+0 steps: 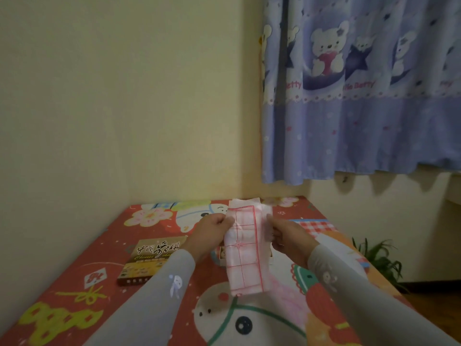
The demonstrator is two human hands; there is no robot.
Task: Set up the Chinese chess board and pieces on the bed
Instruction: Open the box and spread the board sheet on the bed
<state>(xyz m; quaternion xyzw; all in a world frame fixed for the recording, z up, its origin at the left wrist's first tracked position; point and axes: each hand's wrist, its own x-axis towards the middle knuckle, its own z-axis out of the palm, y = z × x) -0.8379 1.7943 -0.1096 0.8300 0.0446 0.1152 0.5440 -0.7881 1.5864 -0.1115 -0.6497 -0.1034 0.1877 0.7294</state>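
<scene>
A folded white paper chess board (pixel 245 248) with a red grid hangs upright above the bed (pixel 74 290). My left hand (pixel 212 231) pinches its left edge near the top. Its right edge is pinched by my right hand (pixel 287 237). The paper is partly unfolded, a long narrow strip several squares tall. The brown lid of the Chinese chess box (pixel 149 260) lies flat on the bed to the left of my left forearm. Behind the paper, the open box tray (pixel 219 254) shows only a sliver; any pieces in it are hidden.
The bed sits in a corner, with a yellow wall (pixel 112 108) on the left and behind. A blue bear-print curtain (pixel 361 96) hangs at the right. A green plant (pixel 381 260) stands on the floor beyond the bed's right edge.
</scene>
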